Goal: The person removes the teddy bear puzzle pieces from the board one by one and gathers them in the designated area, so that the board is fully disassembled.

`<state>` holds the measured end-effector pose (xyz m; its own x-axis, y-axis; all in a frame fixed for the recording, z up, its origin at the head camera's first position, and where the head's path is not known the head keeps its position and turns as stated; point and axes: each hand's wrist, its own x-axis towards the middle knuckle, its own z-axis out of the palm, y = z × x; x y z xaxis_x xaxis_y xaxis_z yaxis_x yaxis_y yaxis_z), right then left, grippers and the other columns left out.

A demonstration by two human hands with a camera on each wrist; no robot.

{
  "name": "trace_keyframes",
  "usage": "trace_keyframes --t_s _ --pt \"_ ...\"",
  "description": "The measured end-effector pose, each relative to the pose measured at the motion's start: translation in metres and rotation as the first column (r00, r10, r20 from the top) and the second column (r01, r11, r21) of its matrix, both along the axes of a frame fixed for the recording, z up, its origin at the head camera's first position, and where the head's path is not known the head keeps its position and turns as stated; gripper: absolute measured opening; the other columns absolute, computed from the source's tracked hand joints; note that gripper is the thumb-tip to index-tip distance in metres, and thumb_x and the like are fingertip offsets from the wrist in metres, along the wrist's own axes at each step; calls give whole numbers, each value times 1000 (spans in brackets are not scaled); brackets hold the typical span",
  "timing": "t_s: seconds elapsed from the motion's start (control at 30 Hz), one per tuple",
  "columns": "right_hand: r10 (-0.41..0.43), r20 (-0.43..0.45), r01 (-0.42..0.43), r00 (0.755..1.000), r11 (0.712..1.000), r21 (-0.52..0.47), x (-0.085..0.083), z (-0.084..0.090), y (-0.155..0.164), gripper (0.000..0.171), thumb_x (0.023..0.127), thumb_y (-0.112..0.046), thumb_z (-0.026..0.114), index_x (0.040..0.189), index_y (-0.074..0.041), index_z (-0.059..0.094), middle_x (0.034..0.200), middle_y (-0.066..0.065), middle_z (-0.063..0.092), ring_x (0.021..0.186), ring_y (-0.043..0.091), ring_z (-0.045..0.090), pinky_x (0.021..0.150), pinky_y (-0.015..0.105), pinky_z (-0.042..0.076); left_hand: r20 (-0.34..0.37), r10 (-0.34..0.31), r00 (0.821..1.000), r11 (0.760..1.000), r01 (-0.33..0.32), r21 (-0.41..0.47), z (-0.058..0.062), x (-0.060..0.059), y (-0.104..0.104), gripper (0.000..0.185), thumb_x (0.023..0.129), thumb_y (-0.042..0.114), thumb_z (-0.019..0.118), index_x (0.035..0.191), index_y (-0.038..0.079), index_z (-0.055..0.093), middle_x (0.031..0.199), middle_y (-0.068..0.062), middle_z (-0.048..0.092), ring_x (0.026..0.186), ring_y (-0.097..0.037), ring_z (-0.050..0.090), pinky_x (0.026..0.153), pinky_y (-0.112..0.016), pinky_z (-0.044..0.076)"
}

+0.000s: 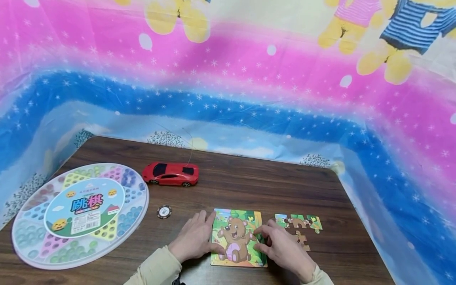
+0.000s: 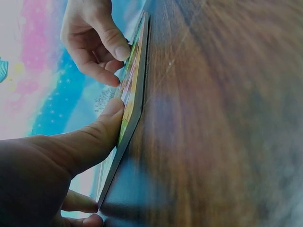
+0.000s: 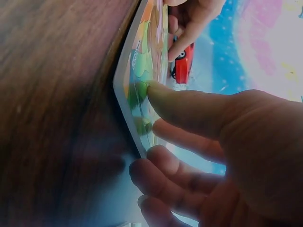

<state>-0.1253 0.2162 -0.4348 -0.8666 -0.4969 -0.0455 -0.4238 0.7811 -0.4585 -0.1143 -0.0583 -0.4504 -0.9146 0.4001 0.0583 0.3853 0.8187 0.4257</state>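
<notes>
Green-and-brown square bear puzzle (image 1: 236,237) lay flat, left hand (image 1: 194,239) gripping its left edge; right hand (image 1: 285,247) touched it opposite that grip, pinch unclear. Uneven pressure could have popped pieces (image 1: 255,255) loose.

We find the puzzle board (image 1: 233,237) flat on the table (image 1: 249,186), between the two hands. The left hand (image 1: 194,237) rests at its left edge, thumb over its face; the right hand (image 1: 285,245) is at its right edge. To the right of the board and partly behind the right hand, we locate the loose pieces (image 1: 298,221). Left of the left hand lies the chip (image 1: 164,212). Behind the chip stands the toy car (image 1: 172,174). Left of both lies the game board (image 1: 83,215). Behind the table hangs the cloth (image 1: 228,87).
</notes>
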Motion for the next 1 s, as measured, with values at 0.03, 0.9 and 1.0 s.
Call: trace_keyframes --t_s 0.03,0.9,1.0 --pt "5 1 -5 1000 1000 7 0 0 0 25 87 -33 72 108 -20 69 88 -7 49 67 5 44 55 24 40 -3 1 1000 1000 -1 -2 0 0 0 109 66 63 77 140 -9 43 98 -13 49 84 -22 44 67 -35 38" --pt "86 57 -90 995 994 64 -3 9 -2 36 75 -41 80 105 -22 70 85 -11 50 64 2 45 56 24 40 19 -11 1000 1000 11 12 -1 -2 -1 109 67 64 76 141 -8 42 95 -10 47 79 -20 40 64 -32 36" --pt "69 38 -72 997 994 87 -3 8 -2 44 74 -45 80 109 -21 68 84 -10 50 63 3 44 55 25 39 11 -11 1000 1000 10 12 -1 -1 -1 109 66 64 76 140 -9 43 94 -10 47 79 -20 40 64 -32 36"
